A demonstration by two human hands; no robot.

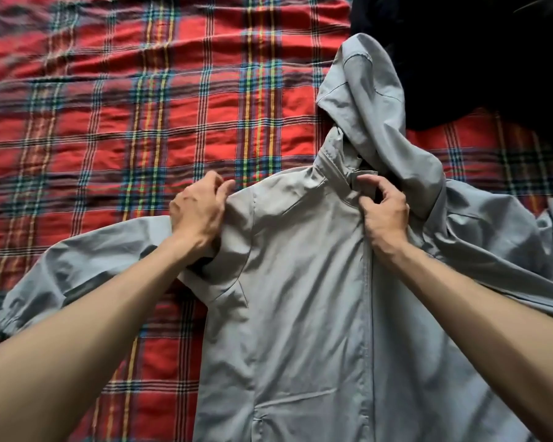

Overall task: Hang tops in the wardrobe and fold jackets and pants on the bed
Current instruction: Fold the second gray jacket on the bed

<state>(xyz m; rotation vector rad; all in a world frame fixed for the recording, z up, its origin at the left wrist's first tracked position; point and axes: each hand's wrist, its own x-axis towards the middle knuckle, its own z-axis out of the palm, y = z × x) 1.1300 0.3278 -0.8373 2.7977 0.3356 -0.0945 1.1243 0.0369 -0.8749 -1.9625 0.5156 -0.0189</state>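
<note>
The grey hooded jacket (300, 282) lies front-up on the red plaid bedspread (109, 106). Its long axis runs from the hem near the person away to the hood, so any fold will likely turn on that line. Farthest left, one sleeve (87, 260) stretches sideways across the spread, its cuff well out from the body. The left hand (198, 212) sits at that sleeve's shoulder seam with fingers curled, apparently bunching the cloth there. The sleeve thus lies outward from it and the chest panel inward. The zip line (369, 314) runs up the middle to the collar, where the right hand (385, 215) pinches the fabric at the neck with curled fingers and thumb. Just beyond it the hood (364, 100) trails away, leaning rightward and touching a dark heap of clothing (476, 59). The other sleeve (508, 244) lies rumpled to the right.
</note>
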